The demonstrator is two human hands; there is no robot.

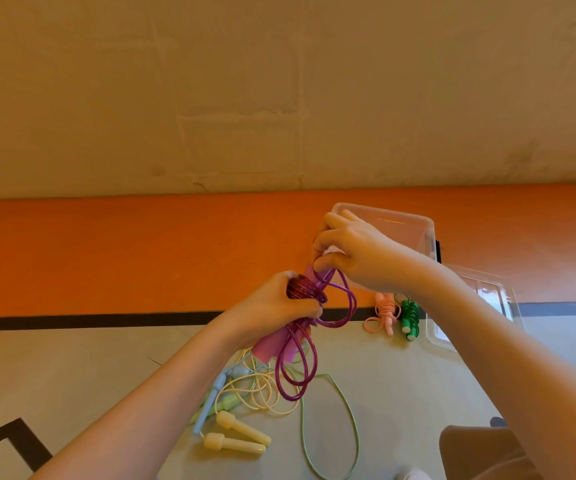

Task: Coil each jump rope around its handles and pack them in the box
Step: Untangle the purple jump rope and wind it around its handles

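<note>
My left hand (272,308) grips the two pink-purple handles (269,348) of a purple jump rope, with several turns of purple rope (305,291) wound round them. Loose purple loops (293,372) hang below. My right hand (356,252) pinches the rope at the handles' upper end. A clear plastic box (414,225) stands behind my right hand. A coiled pink rope (385,313) and a coiled green rope (409,317) lie on the floor beside the box.
Uncoiled ropes lie tangled on the floor below my hands: cream handles (238,438), a cream cord (266,393), a light green cord (345,410) and a pale blue handle (210,401). The clear box lid (480,299) sits at right. An orange band runs along the wall.
</note>
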